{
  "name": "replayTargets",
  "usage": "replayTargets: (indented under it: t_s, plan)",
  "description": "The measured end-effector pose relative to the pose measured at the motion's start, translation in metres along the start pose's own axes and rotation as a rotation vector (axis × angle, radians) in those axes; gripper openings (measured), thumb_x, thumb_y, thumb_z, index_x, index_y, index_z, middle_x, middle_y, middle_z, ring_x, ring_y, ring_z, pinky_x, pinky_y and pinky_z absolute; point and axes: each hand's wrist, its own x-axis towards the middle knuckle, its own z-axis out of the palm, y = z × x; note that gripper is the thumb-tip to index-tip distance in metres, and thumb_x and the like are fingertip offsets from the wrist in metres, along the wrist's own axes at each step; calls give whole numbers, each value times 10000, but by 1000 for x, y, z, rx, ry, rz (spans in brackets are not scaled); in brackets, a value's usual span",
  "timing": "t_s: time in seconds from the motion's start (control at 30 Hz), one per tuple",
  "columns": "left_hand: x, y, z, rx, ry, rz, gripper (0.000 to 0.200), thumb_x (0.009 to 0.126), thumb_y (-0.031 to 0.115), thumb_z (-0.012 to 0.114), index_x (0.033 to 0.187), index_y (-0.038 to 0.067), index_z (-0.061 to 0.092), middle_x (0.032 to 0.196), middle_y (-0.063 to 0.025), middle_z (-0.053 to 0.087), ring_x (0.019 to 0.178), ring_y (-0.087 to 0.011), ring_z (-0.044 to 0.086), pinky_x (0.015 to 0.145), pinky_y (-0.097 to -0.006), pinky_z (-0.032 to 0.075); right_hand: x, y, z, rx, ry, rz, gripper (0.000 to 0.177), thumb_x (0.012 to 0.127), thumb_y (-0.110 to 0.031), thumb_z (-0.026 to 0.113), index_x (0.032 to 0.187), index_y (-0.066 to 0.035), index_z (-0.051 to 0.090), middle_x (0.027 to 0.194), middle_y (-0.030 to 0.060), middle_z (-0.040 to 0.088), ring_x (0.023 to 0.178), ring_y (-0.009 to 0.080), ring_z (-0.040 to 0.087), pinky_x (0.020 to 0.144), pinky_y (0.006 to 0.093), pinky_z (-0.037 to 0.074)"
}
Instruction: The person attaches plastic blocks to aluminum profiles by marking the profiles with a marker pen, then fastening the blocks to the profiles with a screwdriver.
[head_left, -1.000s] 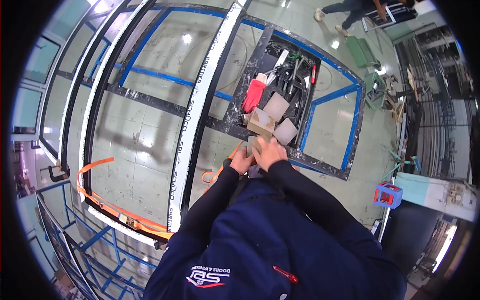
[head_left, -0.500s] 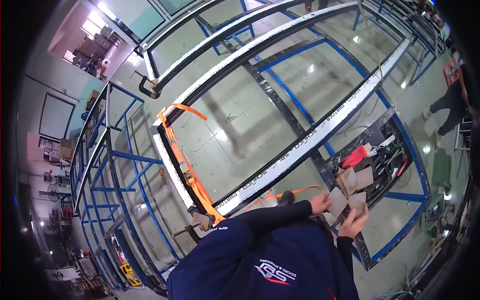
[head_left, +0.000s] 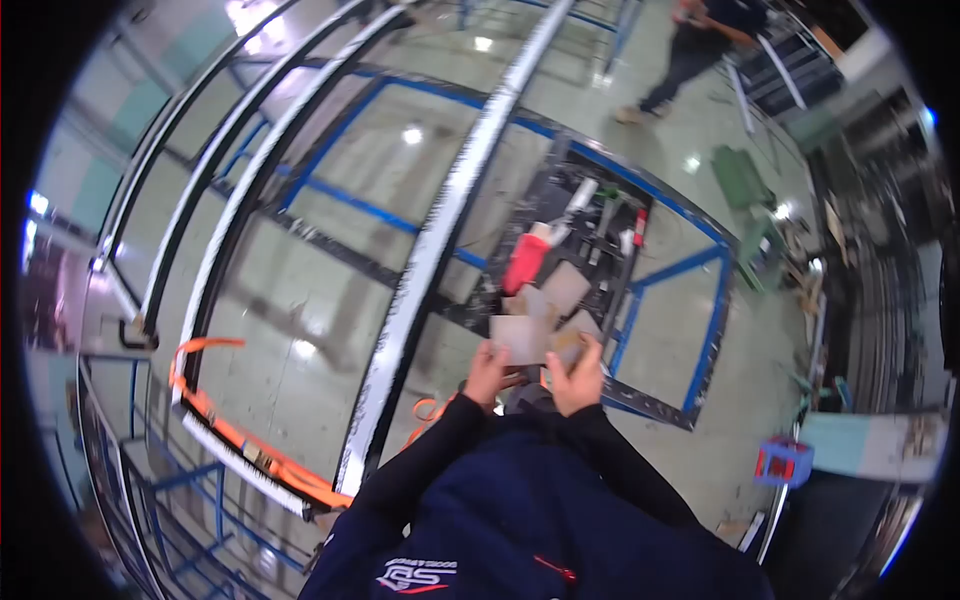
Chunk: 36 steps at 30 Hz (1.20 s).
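Gripping a cardboard pad (head_left: 520, 340) by its lower edge, the left hand (head_left: 487, 375) has its fingers closed on it. The right hand (head_left: 577, 378) pinches a second pad (head_left: 578, 328) just beside it, above the tool tray (head_left: 600, 215). Lettering on the white profile (head_left: 440, 235) is blurred, and the jacket logo (head_left: 415, 574) is unreadable.

A long film-wrapped profile (head_left: 440, 230) is laid across a blue steel frame (head_left: 716, 300). An orange ratchet strap (head_left: 235, 435) is looped round the dark frame's near end. A red cloth (head_left: 525, 262) is seen in the black tool tray (head_left: 560, 215). Another person (head_left: 700, 40) is seen well apart, beyond the green stands (head_left: 742, 178).
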Motion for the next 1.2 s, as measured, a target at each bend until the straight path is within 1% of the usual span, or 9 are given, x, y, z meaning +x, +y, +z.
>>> replayTargets:
  t_s: [0.17, 0.43, 0.7, 0.77, 0.87, 0.93, 1.03, 1.1, 1.2]
  plan:
    - [22, -2, 23, -412, 11, -103, 391, 1062, 414, 387, 1332, 133, 426, 1298, -104, 559, 1174, -283, 581, 940, -477, 511, 13, -15, -4, -276, -129, -416, 591, 777, -334, 777, 1190, 24, 550, 1169, 225, 596, 1091, 405, 580, 967, 454, 457]
    - [66, 3, 24, -364, -96, -77, 495, 1028, 513, 429, 1345, 141, 506, 1243, -49, 628, 1092, -228, 630, 885, -425, 536, 93, 80, -25, 102, 63, 145, 533, 893, -305, 705, 1245, 32, 489, 1152, 234, 625, 1093, 369, 615, 980, 431, 466]
    - [-17, 42, 22, -286, 228, -152, 583, 939, 605, 535, 1240, 107, 569, 1000, -93, 670, 801, -225, 676, 634, -367, 558, 276, 151, 2, -694, -377, 57, 806, 778, -365, 729, 1442, -30, 419, 1430, 209, 491, 1346, 354, 455, 1129, 425, 367]
    - [-46, 29, 10, -321, 277, -86, 580, 933, 594, 557, 1184, 72, 582, 963, -102, 682, 766, -236, 683, 614, -362, 562, 314, 146, 8, -844, -675, 49, 673, 773, -281, 712, 1368, -39, 507, 1385, 204, 535, 1304, 346, 504, 1090, 421, 419]
    - [-88, 14, 5, -450, 429, -92, 567, 954, 569, 549, 1244, 83, 563, 1019, -91, 676, 801, -217, 675, 652, -353, 553, 340, 199, 36, -784, -567, -85, 548, 736, -197, 710, 1250, -38, 601, 1247, 235, 611, 1195, 397, 564, 1019, 445, 468]
    - [-111, 8, 10, -530, 479, -51, 568, 963, 560, 544, 1275, 86, 557, 1036, -71, 671, 819, -200, 662, 671, -338, 543, 374, 258, 45, -724, -806, -285, 462, 671, -160, 731, 1109, -19, 692, 1120, 249, 670, 1105, 401, 615, 979, 411, 495]
    - [-129, -12, 9, -614, 492, -8, 563, 969, 560, 537, 1282, 93, 562, 1036, -57, 674, 826, -179, 658, 667, -320, 540, 369, 219, 15, -418, -894, -127, 382, 620, -146, 799, 960, 3, 710, 919, 147, 734, 833, 278, 702, 808, 376, 554]
    - [-135, -30, 1, -641, 480, 27, 546, 969, 565, 534, 1254, 102, 583, 1022, -63, 687, 826, -168, 674, 637, -313, 549, 355, 216, 3, 89, -1048, 182, 403, 768, -48, 734, 1140, -48, 579, 890, 47, 646, 720, 175, 640, 550, 303, 521]
    - [-145, -35, -5, -564, 408, 56, 545, 987, 503, 542, 1337, 86, 527, 1137, -68, 655, 961, -179, 659, 782, -342, 552, 305, 152, -25, 275, -1038, 390, 347, 936, -172, 650, 1251, -127, 509, 851, -5, 526, 625, 92, 512, 433, 238, 394]
